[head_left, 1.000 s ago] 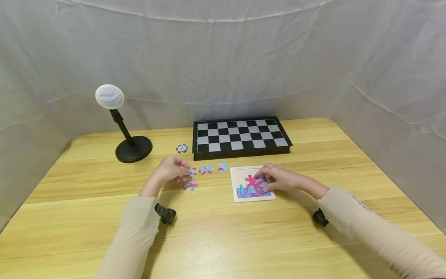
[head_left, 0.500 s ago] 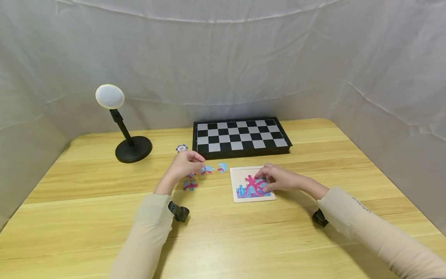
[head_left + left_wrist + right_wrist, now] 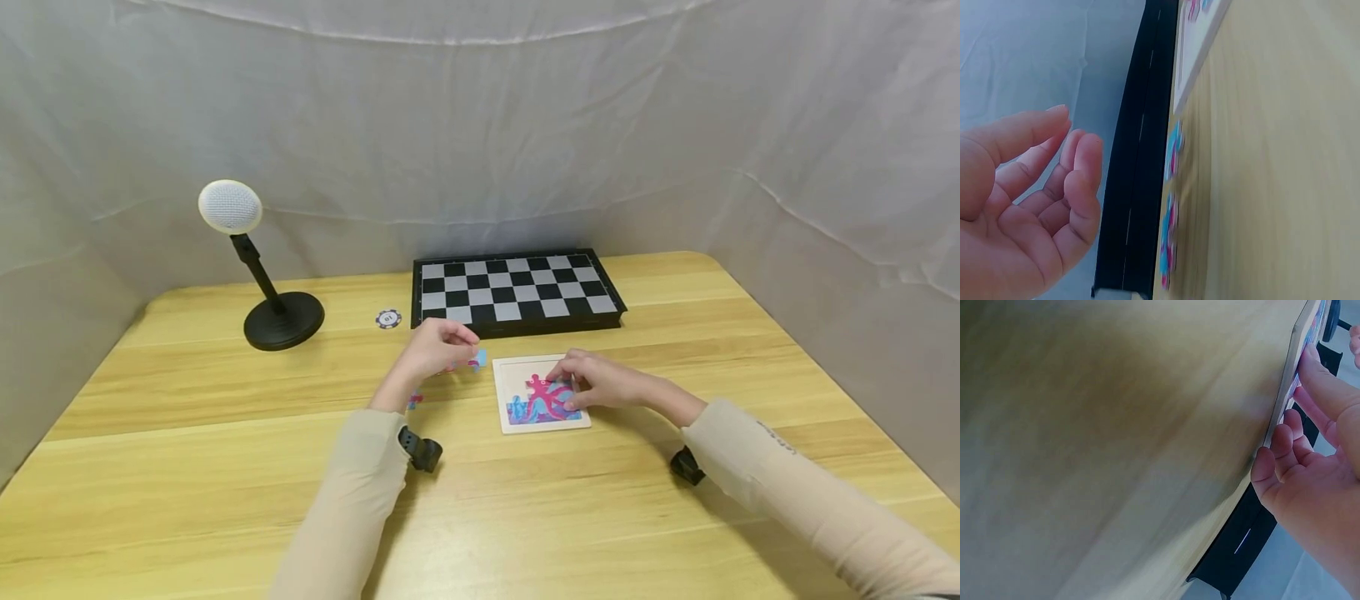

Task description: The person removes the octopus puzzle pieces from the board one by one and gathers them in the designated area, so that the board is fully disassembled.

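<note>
My left hand hovers just above the loose jigsaw pieces, left of the puzzle tray. In the left wrist view its fingers are loosely curled, with nothing visible between them. One blue-and-pink jigsaw piece lies just past its fingertips; others are partly hidden beneath the hand and wrist. My right hand rests on the right side of the shallow wooden puzzle tray. Its thumb and forefinger touch the partly assembled pink octopus puzzle. The right wrist view shows the other fingertips by the tray's edge.
Behind the pieces lies a black-and-white chessboard. A poker chip is left of it. Further left, a round white mesh head on a black stand rises from the table. A pale cloth hangs behind.
My left hand has moved right from the leftmost jigsaw pieces toward the rightmost loose one, passing over the row. The right hand stays in place on the puzzle.
</note>
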### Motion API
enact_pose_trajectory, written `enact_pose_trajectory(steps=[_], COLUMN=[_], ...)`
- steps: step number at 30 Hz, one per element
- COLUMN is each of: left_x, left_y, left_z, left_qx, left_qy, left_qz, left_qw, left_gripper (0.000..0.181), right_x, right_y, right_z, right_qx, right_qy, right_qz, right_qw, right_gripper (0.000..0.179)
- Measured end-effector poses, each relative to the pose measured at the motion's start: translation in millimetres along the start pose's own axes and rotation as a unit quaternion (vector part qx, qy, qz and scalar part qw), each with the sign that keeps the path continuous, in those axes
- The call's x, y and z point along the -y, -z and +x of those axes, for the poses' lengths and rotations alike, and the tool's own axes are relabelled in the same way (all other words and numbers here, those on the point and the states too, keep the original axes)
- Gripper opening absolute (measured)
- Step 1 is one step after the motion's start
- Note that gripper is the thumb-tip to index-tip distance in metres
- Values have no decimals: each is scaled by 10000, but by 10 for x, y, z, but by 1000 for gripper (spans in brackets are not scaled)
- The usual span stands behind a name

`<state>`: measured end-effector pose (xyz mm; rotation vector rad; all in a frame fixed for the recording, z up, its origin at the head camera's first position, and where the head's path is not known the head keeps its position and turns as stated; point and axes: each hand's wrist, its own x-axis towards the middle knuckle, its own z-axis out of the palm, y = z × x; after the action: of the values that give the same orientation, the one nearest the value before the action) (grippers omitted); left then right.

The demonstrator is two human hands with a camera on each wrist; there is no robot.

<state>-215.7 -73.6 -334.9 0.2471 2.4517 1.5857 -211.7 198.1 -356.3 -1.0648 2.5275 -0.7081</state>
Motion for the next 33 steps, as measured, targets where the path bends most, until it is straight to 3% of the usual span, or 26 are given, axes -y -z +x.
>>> enact_pose_trajectory(steps=[20,33], left_x=[-124,-139], left_y=[-430,-571], left_z=[182,238], left_qx=[583,1164], left_qy=[-279,-76], left_qz=[334,839], left_qw=[9973,9896], left_gripper=[17,21], right_x=[-1,-11], right_y=[6,6], right_z=[13,6], right_qx=[11,-34], right_qy=[-112,-49], right_qz=[-35,61], right_qw=[9999,10000], right_gripper=[37,34])
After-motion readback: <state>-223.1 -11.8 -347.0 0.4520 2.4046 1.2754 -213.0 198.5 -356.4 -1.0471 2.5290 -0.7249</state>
